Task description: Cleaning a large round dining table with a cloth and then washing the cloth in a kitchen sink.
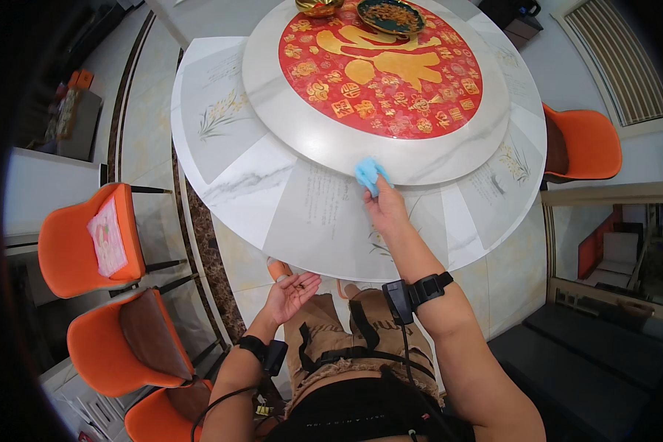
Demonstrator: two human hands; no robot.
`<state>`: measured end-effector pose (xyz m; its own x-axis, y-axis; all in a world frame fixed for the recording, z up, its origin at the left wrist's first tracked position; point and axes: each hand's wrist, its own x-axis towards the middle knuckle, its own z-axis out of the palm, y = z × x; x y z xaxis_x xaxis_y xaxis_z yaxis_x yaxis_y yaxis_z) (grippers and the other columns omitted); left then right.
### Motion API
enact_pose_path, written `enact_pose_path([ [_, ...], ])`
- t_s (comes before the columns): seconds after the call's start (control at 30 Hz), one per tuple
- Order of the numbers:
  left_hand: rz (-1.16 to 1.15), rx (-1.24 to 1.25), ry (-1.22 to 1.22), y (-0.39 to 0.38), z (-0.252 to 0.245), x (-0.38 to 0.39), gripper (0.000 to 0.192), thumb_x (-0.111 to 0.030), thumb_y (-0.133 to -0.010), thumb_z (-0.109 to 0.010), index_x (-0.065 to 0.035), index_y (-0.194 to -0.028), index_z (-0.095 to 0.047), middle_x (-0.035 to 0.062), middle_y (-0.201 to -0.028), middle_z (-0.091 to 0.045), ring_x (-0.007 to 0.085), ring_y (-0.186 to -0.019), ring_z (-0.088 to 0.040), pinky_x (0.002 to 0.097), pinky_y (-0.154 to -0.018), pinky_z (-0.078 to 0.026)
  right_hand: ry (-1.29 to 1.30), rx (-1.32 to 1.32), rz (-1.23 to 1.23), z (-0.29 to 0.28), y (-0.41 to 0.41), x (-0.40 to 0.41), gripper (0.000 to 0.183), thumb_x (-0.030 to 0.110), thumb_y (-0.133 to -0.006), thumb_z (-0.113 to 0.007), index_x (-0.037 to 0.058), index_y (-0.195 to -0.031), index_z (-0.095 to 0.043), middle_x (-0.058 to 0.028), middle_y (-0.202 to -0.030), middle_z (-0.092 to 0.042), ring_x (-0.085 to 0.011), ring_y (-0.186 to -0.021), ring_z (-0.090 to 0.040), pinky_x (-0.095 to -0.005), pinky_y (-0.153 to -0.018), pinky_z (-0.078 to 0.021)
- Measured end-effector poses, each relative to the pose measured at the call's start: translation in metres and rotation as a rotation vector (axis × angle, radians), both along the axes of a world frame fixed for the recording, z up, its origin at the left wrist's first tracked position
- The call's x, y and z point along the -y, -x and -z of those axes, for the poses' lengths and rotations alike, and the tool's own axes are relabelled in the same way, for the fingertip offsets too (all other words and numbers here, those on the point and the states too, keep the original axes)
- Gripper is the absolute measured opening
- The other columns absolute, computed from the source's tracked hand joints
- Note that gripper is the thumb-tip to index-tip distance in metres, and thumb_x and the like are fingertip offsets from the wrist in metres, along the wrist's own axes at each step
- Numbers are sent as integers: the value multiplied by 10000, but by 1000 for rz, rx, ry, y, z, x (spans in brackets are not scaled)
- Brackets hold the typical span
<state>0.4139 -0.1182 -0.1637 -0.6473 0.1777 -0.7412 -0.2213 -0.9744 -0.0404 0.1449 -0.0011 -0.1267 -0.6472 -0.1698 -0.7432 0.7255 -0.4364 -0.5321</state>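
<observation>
My right hand point(385, 207) grips a light blue cloth point(369, 172), which touches the front rim of the marble-patterned turntable point(331, 152). My left hand point(294, 295) is palm up, fingers apart, at the near edge of the round table point(337, 243), with a few small dark bits lying on the palm. A red and gold round mat point(398, 105) covers the middle of the turntable. At its far side stand a dark green gold-rimmed plate point(391, 16) of brown food and a gold bowl point(319, 6) with reddish contents.
Several orange chairs point(61, 248) stand on the left, one with a pink printed cloth or packet point(108, 237) on its seat. Another orange chair point(588, 143) is at the table's right. A black padded bench or seat point(580, 353) lies at the lower right.
</observation>
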Motion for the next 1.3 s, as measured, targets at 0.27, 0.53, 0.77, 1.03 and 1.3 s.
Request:
enact_pose_path([
  [0.27, 6, -18, -6, 4, -1, 11, 420, -189, -938, -331, 127, -1213, -339, 222, -1264, -400, 297, -1165, -434, 362, -974, -407, -66, -99, 165, 13, 35, -89, 187, 170, -814, -607, 50, -951, -566, -50, -818, -554, -125, -653, -511, -241, -523, -435],
  [0.53, 9, -15, 12, 5, -2, 10, 426, -201, -938, -310, 111, -1226, -345, 228, -1260, -406, 305, -1159, -440, 362, -960, -421, -123, -30, 168, 5, 29, -61, 206, 231, -836, -588, 73, -960, -541, -47, -758, -541, -136, -612, -512, -214, -468, -425],
  [0.77, 26, -7, -11, 7, -10, 7, 426, -187, -935, -336, 124, -1225, -327, 213, -1289, -378, 291, -1165, -437, 355, -980, -402, -93, 61, -55, -10, 5, -10, 247, 221, -841, -583, 62, -1010, -501, -49, -818, -530, -142, -662, -497, -223, -508, -410],
  [1.03, 2, -6, 19, 7, -10, 9, 434, -201, -939, -316, 118, -1233, -330, 219, -1271, -394, 305, -1152, -447, 365, -967, -417, 30, -16, -2, -1, -1, -42, 247, 176, -826, -582, 5, -988, -509, -65, -831, -533, -152, -644, -497, -249, -513, -427],
  [1.3, -13, -13, 30, -1, -10, 12, 434, -186, -936, -325, 130, -1234, -306, 217, -1287, -369, 295, -1168, -427, 357, -979, -402, -803, -752, -66, -32, 39, -115, 287, 70, -768, -596, -18, -1036, -544, -72, -916, -587, -191, -826, -563, -320, -789, -426],
])
